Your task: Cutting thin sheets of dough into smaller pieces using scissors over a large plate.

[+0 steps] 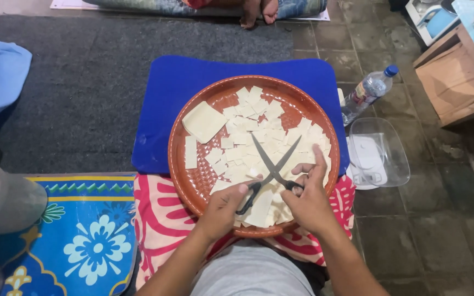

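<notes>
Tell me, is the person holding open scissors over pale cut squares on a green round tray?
Not quite: the tray is reddish-brown, not green. The head view shows both hands, left hand and right hand, holding the open scissors over the pale squares.

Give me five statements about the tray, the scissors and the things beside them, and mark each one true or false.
1. The scissors are open, blades apart. True.
2. The round tray is green. False: it is reddish-brown.
3. The left hand and right hand each grip a scissor handle. True.
4. The plastic bottle stands upright on the tray. False: it lies on the tiled floor, right of the blue mat.
5. Every pale piece on the tray is the same size. False: one large square sheet lies at the left.
</notes>
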